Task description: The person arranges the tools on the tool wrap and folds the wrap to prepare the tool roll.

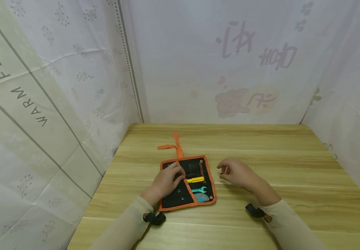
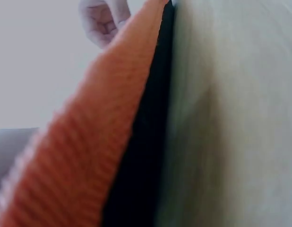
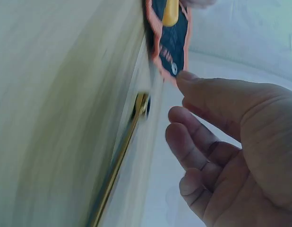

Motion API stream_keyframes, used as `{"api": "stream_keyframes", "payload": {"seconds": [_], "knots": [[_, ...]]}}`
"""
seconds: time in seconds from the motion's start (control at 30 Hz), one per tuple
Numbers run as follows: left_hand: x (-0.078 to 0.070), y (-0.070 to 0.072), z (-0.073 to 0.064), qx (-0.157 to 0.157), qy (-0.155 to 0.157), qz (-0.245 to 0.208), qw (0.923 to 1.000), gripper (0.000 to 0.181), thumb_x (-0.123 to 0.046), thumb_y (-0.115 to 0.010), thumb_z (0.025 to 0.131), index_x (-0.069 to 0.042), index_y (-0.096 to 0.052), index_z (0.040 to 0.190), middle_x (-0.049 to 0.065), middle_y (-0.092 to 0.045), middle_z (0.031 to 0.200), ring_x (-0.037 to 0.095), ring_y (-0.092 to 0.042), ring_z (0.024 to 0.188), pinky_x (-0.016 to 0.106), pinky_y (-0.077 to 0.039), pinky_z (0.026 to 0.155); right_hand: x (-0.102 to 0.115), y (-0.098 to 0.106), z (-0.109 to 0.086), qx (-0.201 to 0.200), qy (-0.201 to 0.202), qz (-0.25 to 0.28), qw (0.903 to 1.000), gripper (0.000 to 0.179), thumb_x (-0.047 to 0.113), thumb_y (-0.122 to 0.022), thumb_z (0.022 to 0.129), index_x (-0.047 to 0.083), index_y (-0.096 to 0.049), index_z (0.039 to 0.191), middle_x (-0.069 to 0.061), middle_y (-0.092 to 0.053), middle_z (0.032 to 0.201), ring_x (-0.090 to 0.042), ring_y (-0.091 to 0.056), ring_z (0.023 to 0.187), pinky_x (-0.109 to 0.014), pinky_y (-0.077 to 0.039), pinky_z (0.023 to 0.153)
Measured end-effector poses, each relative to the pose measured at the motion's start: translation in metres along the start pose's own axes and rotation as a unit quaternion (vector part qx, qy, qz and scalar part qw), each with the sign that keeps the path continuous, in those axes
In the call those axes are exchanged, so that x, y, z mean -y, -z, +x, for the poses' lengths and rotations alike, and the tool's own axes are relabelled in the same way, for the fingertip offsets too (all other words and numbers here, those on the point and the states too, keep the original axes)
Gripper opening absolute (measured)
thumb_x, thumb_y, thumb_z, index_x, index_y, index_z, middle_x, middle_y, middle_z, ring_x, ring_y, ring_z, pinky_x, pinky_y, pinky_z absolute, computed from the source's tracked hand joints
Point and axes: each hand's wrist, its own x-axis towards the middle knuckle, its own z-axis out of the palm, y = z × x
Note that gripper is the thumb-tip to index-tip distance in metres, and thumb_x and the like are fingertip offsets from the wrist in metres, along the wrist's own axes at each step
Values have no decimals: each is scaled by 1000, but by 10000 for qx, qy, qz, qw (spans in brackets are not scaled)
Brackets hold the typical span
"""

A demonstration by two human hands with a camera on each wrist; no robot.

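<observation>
A black tool pouch [image 1: 172,201] with orange trim lies unrolled on the wooden table. My left hand [image 1: 167,178] is over its pocket, thumb and fingers pinching at the orange pocket edge. From that pocket stick out a yellow handle [image 1: 196,180], a teal open-end wrench [image 1: 202,190] and a light-blue tool end [image 1: 202,198]. My right hand [image 1: 237,172] hovers to the right of the pouch, fingers loosely curled around nothing. In the right wrist view, a thin gold-coloured tool [image 3: 122,158] lies below that hand on the table.
Orange tie straps [image 1: 177,144] stretch from the pouch's far edge. Wood-grain tabletop [image 1: 261,139] surrounds the pouch, with printed curtains [image 1: 180,69] hanging behind and at both sides. Each wrist wears a black camera band [image 1: 155,218].
</observation>
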Motion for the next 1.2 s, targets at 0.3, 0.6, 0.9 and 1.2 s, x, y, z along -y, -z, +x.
{"api": "stream_keyframes", "payload": {"seconds": [0.3,0.6,0.9,1.2], "knots": [[-3,-1,3,12,0,41,10000,6,-27,-73,102,-28,-67,102,-12,-53,96,4,-50,72,26,-48,64,-22,11,-27,250,-288,-281,9989,33,22,-90,86,9,-78,113,5,-67,97,-11,-62,84,-37,-55,76],[-9,-3,4,103,-70,12,9999,5,-26,-73,102,-27,-68,103,-12,-53,96,4,-52,75,26,-50,67,-26,15,-43,261,-521,-525,9969,17,13,-89,85,15,-81,99,8,-62,91,-10,-59,82,-36,-54,75],[-14,-9,10,177,-39,-9,9998,5,-25,-73,102,-27,-68,102,-12,-52,96,4,-53,76,25,-50,67,-34,14,-46,4,-299,-853,9959,13,4,-80,89,15,-83,95,9,-68,92,-12,-66,85,-41,-57,79],[-19,-13,14,230,-95,84,9997,4,-27,-71,103,-26,-67,102,-11,-54,100,3,-57,80,24,-52,69,-44,11,-48,-124,-599,-16,9981,13,1,-75,89,13,-75,93,8,-63,80,-9,-57,74,-33,-51,69]]}}
